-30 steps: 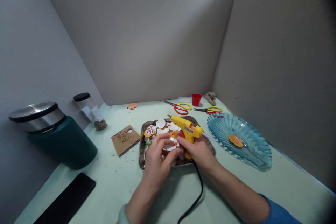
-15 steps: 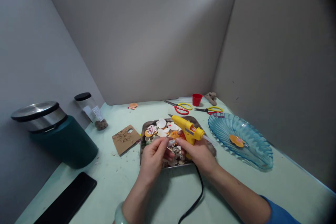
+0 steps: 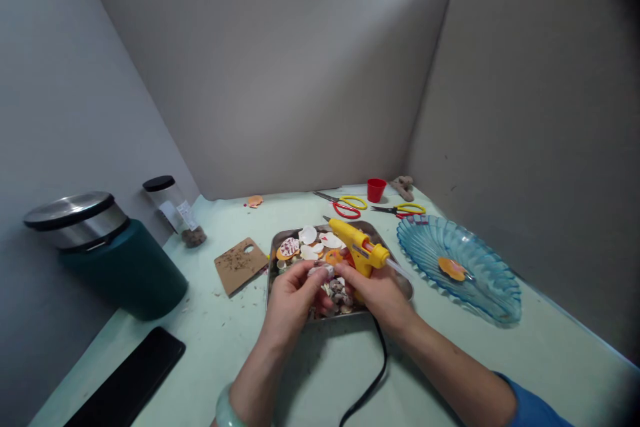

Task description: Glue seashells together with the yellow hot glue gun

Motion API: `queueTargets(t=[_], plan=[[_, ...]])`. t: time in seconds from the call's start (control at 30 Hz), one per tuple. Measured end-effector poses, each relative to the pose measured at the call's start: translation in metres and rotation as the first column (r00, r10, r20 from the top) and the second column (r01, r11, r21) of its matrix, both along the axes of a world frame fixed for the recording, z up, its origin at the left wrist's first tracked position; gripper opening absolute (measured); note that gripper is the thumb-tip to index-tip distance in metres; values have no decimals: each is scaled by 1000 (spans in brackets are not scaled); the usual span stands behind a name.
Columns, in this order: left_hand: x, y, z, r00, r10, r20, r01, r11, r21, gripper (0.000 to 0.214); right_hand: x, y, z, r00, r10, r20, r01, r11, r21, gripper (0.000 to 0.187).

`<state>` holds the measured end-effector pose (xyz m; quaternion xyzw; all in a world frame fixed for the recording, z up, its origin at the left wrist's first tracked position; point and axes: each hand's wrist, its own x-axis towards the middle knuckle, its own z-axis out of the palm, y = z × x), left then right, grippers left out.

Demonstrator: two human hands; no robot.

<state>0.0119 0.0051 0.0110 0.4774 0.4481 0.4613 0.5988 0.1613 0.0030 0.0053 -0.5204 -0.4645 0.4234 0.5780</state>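
Observation:
My left hand (image 3: pixel 290 297) is closed in a pinch on a small pale shell (image 3: pixel 321 271) held just above a metal tray (image 3: pixel 280 238) of mixed shells. My right hand (image 3: pixel 383 293) grips a yellow glue gun (image 3: pixel 356 243), whose nozzle points to the far left and whose black cord (image 3: pixel 375 373) trails toward me. The fingertips of both hands meet over the middle of the tray.
A blue glass dish (image 3: pixel 457 267) holding an orange shell sits at the right. Two pairs of scissors (image 3: pixel 345 203) and a red cup (image 3: pixel 376 189) lie at the back. On the left are a brown card (image 3: pixel 239 265), a jar (image 3: pixel 173 210), a teal bin (image 3: pixel 107 260) and a black phone (image 3: pixel 125 380).
My left hand has lifted from the shells in the tray with a small pale shell pinched in its fingers. The glue gun has stayed nearly still.

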Motion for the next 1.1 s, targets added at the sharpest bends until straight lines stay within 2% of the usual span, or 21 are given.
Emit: queueTargets(t=[0.13, 0.3, 0.43, 0.67, 0.87, 1.1], plan=[[-1, 2, -3, 1000, 13, -20, -12, 1000, 18, 41, -1, -1, 0, 1000, -10, -25, 9, 1000, -11, 30], [-3, 3, -3, 996, 10, 92, -9, 1000, -6, 42, -1, -1, -1, 999, 2, -45, -2, 1000, 3, 32], [-4, 3, -2, 980, 67, 185, -59, 997, -52, 37, 0, -1, -3, 999, 13, -45, -13, 1000, -13, 34], [-1, 3, -2, 995, 15, 102, -14, 1000, -12, 40, 2, 1, -7, 999, 53, 10, -53, 998, -31, 24], [-2, 4, -4, 999, 4, 52, -4, 1000, -13, 39, 0, 0, -4, 999, 20, -31, -22, 999, -38, 28], [-1, 2, -2, 998, -63, -19, 62, 997, -38, 39, 3, 1, -8, 994, 82, -67, -83, 996, -20, 25]])
